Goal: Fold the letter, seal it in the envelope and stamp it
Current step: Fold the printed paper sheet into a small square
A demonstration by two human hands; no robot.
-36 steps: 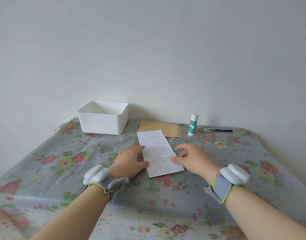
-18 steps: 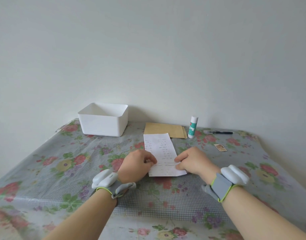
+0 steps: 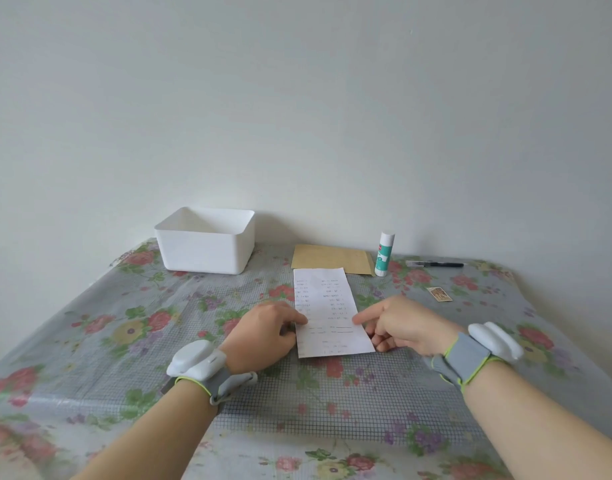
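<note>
Now, table: a floral plastic tablecloth with a grid print [image 3: 124, 341] runs from the near edge to the wall.
Wrists: two bare forearms come in from below, each strapped with a grey fabric wristband carrying a white plastic pod, one on the left [image 3: 197, 362], one on the right [image 3: 484, 348].
Left hand: the left hand [image 3: 263, 336] sits at the sheet's left edge, fingers curled, tips nipping that edge.
Right hand: the right hand [image 3: 406, 323] lays its index fingertip on the sheet while the other fingers curl by the right edge; whether they grip the paper, I cannot tell.
Letter: the white printed paper letter [image 3: 329, 299] lies flat, unfolded, lengthwise between both hands.
Stamp: a small tan stamp [image 3: 439, 294] lies right of the letter, apart from it.
Envelope: a flat brown paper envelope [image 3: 332, 259] lies just beyond the letter's far end.
Glue: a white-and-green glue stick [image 3: 384, 254] stands upright beside the envelope's right end.
Pen: a black pen [image 3: 436, 264] lies further right.
Box: a white rectangular plastic box [image 3: 207, 245] stands far left by the plain pale wall [image 3: 297, 116].
</note>
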